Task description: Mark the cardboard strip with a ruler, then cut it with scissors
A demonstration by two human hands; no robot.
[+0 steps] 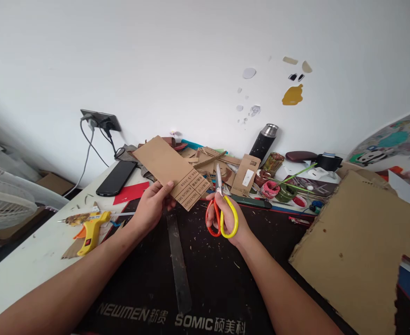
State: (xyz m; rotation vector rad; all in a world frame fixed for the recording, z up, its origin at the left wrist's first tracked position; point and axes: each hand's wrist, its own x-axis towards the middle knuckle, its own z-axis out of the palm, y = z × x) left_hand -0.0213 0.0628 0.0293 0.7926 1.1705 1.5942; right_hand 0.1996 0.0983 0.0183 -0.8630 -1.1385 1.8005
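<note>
Cardboard [164,163], pinched in left hand [151,204] over the desk [26,267], far end toward back edge; scissors [219,190] gripped in right hand [230,215]. Probably light, stiff, easily creased; best held by an edge.

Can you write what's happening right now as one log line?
left hand: holding printed cardboard | right hand: holding scissors | flat strip: on black mat | glue gun: far left

I watch through one head-worn camera, facing forward and down, close above the dark mat [218,274], the white wall [156,60] filling the top
</note>
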